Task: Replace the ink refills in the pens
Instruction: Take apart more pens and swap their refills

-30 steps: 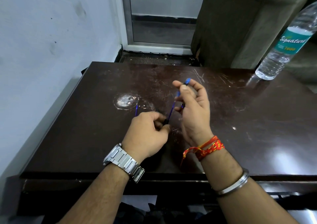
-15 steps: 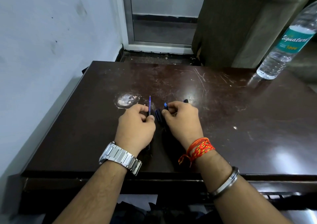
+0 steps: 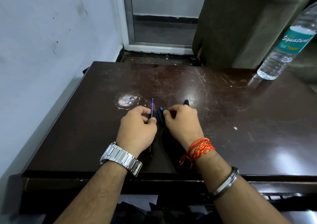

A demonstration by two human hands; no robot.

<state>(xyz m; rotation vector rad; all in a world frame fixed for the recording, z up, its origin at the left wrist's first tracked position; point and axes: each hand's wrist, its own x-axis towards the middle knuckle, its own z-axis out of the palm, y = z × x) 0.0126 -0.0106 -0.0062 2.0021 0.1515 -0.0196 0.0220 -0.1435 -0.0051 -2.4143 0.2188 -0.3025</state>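
Note:
My left hand (image 3: 137, 128) rests on the dark table (image 3: 223, 120) with its fingers closed on a thin blue ink refill (image 3: 152, 106) whose tip points away from me. My right hand (image 3: 182, 122) lies just to the right, fingers closed on dark blue pens (image 3: 160, 114). A dark pen end (image 3: 186, 102) sticks out beyond its knuckles. The two hands are a few centimetres apart. Most of the pens are hidden under the hands.
A clear water bottle (image 3: 284, 47) with a teal label stands at the table's far right corner. A white worn patch (image 3: 126, 100) marks the tabletop beyond my left hand. A white wall runs along the left; a brown cabinet (image 3: 240, 26) stands behind.
One second ago both hands held the pen and refill raised above the table. They have come down onto the tabletop, and in the last half second they have hardly moved.

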